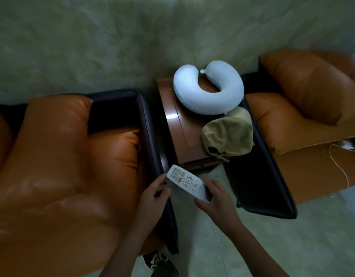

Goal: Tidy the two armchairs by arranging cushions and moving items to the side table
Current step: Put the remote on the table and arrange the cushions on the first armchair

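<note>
Pale, mottled wall fills the top of the head view, and below it two orange armchairs flank a wooden side table (172, 124) at centre frame. We see the left armchair (62, 166) filling the lower left and the right armchair (288, 120) at the right edge, its back cushion (304, 84) propped in the upper right. On the table top a pale blue neck pillow (194, 100) lies toward the back, and a beige cap (230, 134) touches it at the front right corner (part of the cap seems to overhang the edge). Only a strip down the table's left side is bare.

Low in the centre, just short of the table's front edge, we hold a white remote (184, 179) in the air between both hands. The right hand (214, 198) wraps its fingers round the near end, and the left hand (152, 196) pinches the left edge, close above the dark armrest (152, 136). The remote is not yet on the table.

We judge the landing spot to be the risk. The bare strip is narrow and glossy, so a crooked placement could send the remote sliding into the gap beside the armrest. Pushing it rightward for room could nudge the cap off its corner. Letting go with one hand early could tip the remote.
</note>
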The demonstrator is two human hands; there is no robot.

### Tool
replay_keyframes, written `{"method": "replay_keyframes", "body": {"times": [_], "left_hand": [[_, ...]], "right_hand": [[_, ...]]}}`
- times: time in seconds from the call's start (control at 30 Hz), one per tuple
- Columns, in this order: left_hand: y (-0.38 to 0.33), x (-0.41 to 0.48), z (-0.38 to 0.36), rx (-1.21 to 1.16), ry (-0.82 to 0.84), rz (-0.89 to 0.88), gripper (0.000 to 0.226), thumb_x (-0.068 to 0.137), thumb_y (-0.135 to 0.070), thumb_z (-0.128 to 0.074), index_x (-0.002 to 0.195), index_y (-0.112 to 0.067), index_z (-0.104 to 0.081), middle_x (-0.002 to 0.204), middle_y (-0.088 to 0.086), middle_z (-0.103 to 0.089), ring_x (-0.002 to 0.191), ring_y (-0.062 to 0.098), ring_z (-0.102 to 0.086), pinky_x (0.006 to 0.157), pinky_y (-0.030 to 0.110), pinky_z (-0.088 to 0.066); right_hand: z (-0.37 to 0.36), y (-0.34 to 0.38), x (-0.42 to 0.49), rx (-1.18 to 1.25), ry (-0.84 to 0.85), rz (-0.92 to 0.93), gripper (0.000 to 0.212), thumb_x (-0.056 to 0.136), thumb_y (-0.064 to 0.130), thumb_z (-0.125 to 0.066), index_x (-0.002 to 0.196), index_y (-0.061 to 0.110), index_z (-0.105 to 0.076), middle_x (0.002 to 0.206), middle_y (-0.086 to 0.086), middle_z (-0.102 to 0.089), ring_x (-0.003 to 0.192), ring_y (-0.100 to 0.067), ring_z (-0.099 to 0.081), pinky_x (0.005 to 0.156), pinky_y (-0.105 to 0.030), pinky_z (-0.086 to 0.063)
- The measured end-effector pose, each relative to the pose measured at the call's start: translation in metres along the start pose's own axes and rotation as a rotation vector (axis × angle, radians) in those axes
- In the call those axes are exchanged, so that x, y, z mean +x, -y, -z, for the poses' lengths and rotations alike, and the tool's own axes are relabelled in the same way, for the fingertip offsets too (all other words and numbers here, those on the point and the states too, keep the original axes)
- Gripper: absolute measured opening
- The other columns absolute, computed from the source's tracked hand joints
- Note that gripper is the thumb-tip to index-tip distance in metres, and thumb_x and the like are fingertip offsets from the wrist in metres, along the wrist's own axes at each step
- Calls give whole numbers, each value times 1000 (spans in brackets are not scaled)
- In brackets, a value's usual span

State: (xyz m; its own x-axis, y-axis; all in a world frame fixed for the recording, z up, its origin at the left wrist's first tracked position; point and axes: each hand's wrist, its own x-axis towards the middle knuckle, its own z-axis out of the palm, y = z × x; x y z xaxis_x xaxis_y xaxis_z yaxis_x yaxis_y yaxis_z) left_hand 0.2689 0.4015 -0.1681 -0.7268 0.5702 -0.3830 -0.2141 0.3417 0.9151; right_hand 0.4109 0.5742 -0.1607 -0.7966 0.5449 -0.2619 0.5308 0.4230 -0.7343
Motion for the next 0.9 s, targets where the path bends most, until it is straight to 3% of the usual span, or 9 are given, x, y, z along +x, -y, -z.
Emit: {"method": "replay_keyframes", "body": {"times": [0.13, 0.23, 0.37, 0.47, 0.6, 0.67, 0.73, 0.8, 0.9], "left_hand": [[-15, 62, -4, 61, 17, 8, 47, 99, -16, -59, 140, -36, -51, 124, -25, -61, 118, -4, -56, 85, 7, -45], [-26, 101, -8, 90, 14, -27, 49, 97, -16, -60, 138, -41, -49, 124, -28, -59, 119, -3, -57, 96, 20, -47], [-39, 157, -13, 108, -9, -27, 50, 96, -15, -61, 143, -29, -52, 133, -12, -62, 122, 5, -58, 103, 32, -50], [-44, 192, -16, 131, -63, -19, 52, 95, -14, -63, 145, -25, -51, 126, -8, -66, 113, 7, -62, 99, 43, -53], [-48, 237, -23, 172, -100, 2, 52, 95, -16, -64, 144, -28, -51, 114, -9, -67, 104, 7, -63, 95, 44, -54], [-47, 255, -25, 192, -109, 14, 56, 93, -15, -64, 146, -26, -50, 107, -3, -68, 97, 10, -64, 93, 41, -54], [-44, 270, -26, 216, -128, 17, 57, 92, -15, -65, 145, -26, -51, 89, 3, -66, 82, 10, -61, 86, 26, -52], [-42, 283, -26, 253, -153, 26, 57, 90, -15, -66, 144, -27, -53, 74, 2, -57, 72, 9, -55, 71, 14, -45], [-38, 294, -29, 304, -143, 34, 57, 89, -17, -66, 143, -30, -52, 77, 7, -56, 68, 8, -51, 64, 13, -42]], "right_hand": [[0, 1, 51, 7, -73, -10, 68, 80, 20, -81, 142, 14, -54, 124, 5, -56, 110, -7, -55, 85, -3, -38], [-2, 2, 83, 48, -115, -25, 61, 82, 24, -80, 138, 17, -57, 122, 4, -59, 107, -3, -57, 83, -6, -42], [-11, 6, 129, 107, -209, -31, 56, 82, 24, -80, 133, 22, -59, 112, 10, -55, 103, 11, -53, 78, -2, -42], [-22, 9, 160, 126, -230, -81, 60, 81, 28, -80, 136, 24, -57, 114, 13, -53, 100, 4, -54, 75, -2, -41], [-31, 9, 197, 154, -266, -102, 58, 80, 25, -79, 133, 22, -58, 112, 8, -57, 100, 6, -52, 77, 1, -38], [-30, 5, 215, 108, -283, -86, 58, 78, 22, -80, 132, 18, -59, 111, 3, -59, 97, 0, -50, 80, -1, -36], [-27, 2, 232, 42, -283, -74, 58, 78, 25, -80, 131, 15, -59, 110, 0, -59, 100, -10, -49, 81, -8, -35], [-26, 0, 247, -46, -261, -71, 56, 77, 30, -79, 128, 15, -60, 107, -3, -59, 99, -19, -51, 84, -27, -41], [-28, -5, 260, -139, -264, -93, 55, 76, 31, -78, 125, 14, -61, 102, -7, -60, 95, -27, -52, 83, -41, -43]]}}
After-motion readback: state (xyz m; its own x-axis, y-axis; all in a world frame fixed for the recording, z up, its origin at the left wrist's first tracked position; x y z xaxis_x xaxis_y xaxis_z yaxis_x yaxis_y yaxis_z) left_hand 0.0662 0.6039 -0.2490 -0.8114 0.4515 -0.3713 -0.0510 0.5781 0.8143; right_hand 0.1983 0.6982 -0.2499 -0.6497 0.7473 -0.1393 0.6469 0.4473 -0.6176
